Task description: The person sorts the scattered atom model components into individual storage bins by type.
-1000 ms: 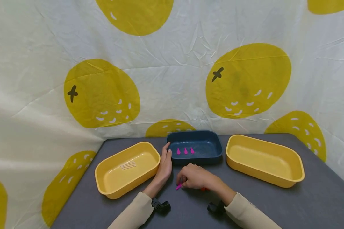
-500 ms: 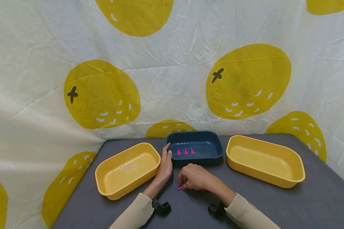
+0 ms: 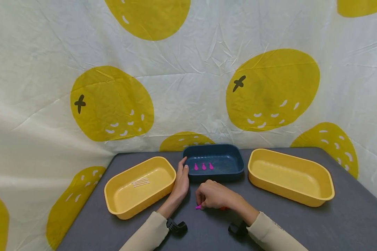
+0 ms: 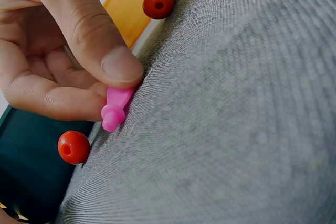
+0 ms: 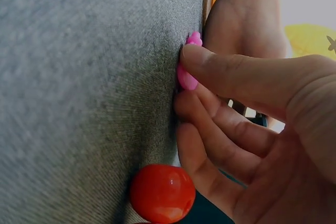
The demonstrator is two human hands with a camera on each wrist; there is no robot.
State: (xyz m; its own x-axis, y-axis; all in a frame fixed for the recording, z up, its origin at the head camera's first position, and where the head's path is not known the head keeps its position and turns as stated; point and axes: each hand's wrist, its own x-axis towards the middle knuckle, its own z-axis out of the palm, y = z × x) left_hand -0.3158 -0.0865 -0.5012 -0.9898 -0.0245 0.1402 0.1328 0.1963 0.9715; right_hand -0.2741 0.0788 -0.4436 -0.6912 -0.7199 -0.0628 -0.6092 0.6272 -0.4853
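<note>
Near the middle of the table, my right hand [image 3: 215,194] pinches a small pink bowling-pin-shaped plastic piece [image 4: 114,109] between thumb and finger, close over the cloth. In the right wrist view the thumb covers the middle of this piece [image 5: 187,79], leaving both ends showing. My left hand [image 3: 181,183] has its fingers extended at the left end of the dark blue tray [image 3: 227,160], in the gap beside the left yellow tray [image 3: 122,198]. Three similar pink pieces [image 3: 204,166] stand out in a row inside the blue tray.
Red beads with holes lie on the grey table, one bead [image 4: 74,147] by the blue tray and another [image 4: 158,4] further off; a red bead [image 5: 162,193] is near my right fingers. Several pale sticks [image 3: 140,182] lie in the left yellow tray. Another yellow tray [image 3: 289,177] stands right.
My right hand has shifted slightly to the right with the pink piece, which has turned from slanted to nearly level in the head view. My left hand has stayed in place.
</note>
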